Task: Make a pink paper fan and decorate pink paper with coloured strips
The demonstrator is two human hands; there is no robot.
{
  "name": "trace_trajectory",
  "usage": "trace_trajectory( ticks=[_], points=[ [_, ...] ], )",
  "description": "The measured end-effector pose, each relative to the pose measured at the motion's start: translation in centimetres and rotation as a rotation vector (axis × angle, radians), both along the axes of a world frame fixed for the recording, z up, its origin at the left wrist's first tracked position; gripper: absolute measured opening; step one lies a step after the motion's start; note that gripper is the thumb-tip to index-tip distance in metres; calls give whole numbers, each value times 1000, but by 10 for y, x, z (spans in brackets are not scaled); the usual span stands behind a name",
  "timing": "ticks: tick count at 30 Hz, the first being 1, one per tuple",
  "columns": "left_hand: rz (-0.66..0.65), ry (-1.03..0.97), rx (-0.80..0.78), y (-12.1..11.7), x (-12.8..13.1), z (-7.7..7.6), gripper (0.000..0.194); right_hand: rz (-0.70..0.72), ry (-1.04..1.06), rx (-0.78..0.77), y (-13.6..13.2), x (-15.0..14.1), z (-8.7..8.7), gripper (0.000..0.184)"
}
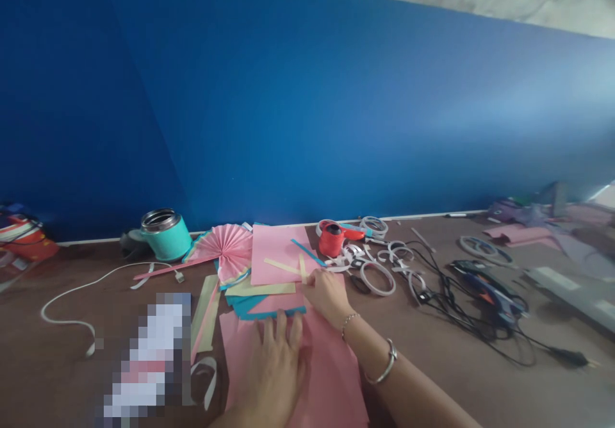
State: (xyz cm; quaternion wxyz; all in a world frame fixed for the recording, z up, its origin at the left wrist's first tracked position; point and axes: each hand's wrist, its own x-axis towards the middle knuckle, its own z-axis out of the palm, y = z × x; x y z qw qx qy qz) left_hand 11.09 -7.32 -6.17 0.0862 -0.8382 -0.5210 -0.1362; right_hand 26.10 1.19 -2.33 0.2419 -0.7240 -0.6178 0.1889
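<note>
My left hand (273,367) lies flat with its fingers stretched out on a pink paper sheet (331,377) near the front of the table. My right hand (327,295), with bracelets on the wrist, reaches past it and pinches at the edge of another pink sheet (276,255), beside a yellow paper strip (302,268). What the fingertips hold is too small to name. Blue paper (259,309) and yellow paper (259,289) lie between the two pink sheets. A folded pink paper fan (225,245) lies just left of them.
A teal cylindrical container (166,232) stands by the blue wall. A white cable (72,296) runs at the left. A red tape dispenser (331,239), white tape rings (377,279), a glue gun (485,287) with black cords and more pink paper (514,234) lie to the right.
</note>
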Motion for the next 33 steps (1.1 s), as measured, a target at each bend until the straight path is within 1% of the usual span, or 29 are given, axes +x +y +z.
trace_trajectory(
  ticks=[1, 3, 6, 8, 9, 11, 13, 15, 16, 18, 22, 24, 27, 30, 33],
  points=[
    [8, 1, -8, 0, -1, 5, 48, 3, 31, -12, 3, 1, -1, 5],
    [23, 8, -40, -1, -1, 15, 49, 11, 87, -14, 8, 7, -1, 6],
    [12, 17, -138, -2, 1, 31, 33, 28, 192, 41, 12, 21, 2, 4],
    [-2, 18, -179, -1, 2, 35, 28, 52, 275, 70, 12, 32, 5, 3],
    [-6, 22, -178, 0, 2, 34, 27, 67, 311, 72, 11, 37, 6, 5],
    [-37, 48, -139, 1, 1, 27, 28, 112, 419, 47, 9, 47, 8, 13],
    [-123, 99, -88, 3, -1, 16, 30, 130, 561, 11, 7, 55, 7, 21],
    [-180, 138, -61, 3, -3, 9, 32, 116, 665, -5, 4, 62, 6, 21],
    [-180, 145, -66, 3, -4, 8, 33, 105, 685, -4, 2, 64, 6, 17],
    [-132, 136, -104, 1, -5, 10, 34, 104, 675, 0, -2, 66, 5, 13],
    [-31, 103, -198, -2, -6, 26, 37, 175, 671, -51, -14, 61, 4, 15],
    [-19, 76, -218, -1, -8, 34, 38, 217, 666, -76, -19, 56, 2, 17],
    [-87, 51, -242, 2, -12, 41, 37, 260, 619, -83, -22, 52, -4, 21],
    [-170, 47, -311, 8, -13, 44, 35, 292, 566, -80, -22, 55, -8, 24],
    [-194, 33, -383, 15, -10, 46, 40, 348, 600, -80, -20, 60, -9, 22]
  ],
)
